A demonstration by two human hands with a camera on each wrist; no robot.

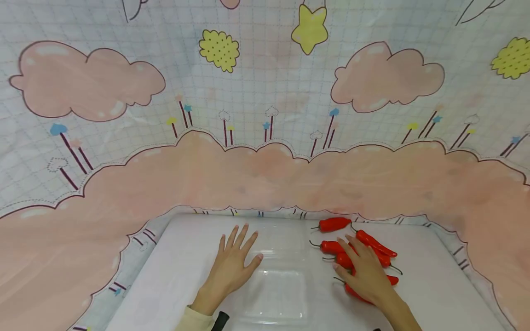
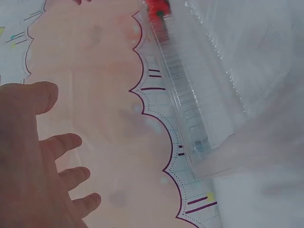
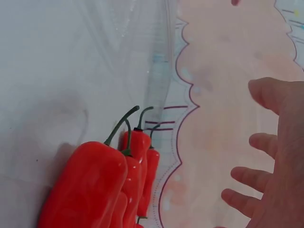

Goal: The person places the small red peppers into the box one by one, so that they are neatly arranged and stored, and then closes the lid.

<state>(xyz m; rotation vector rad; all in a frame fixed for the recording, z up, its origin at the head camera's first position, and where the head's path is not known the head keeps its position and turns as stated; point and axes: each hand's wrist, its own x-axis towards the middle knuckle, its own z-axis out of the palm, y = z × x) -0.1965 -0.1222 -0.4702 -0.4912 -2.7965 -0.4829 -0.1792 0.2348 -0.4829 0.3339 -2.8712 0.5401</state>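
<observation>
Fingers extended, grasping nothing: the left hand [image 1: 233,267] is hovering beside a clear plastic container [image 1: 275,270], the right hand [image 1: 366,271] above red peppers [image 1: 334,224], partly obstructing them. A white tabletop [image 1: 434,276] is supporting both items; patterned cloth [image 1: 265,179] is extending beyond.

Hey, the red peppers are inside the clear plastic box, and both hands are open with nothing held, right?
Not quite: the head view shows the red peppers lying outside the clear plastic box, on the white surface to its right. The left hand and right hand are indeed open and hold nothing.
</observation>
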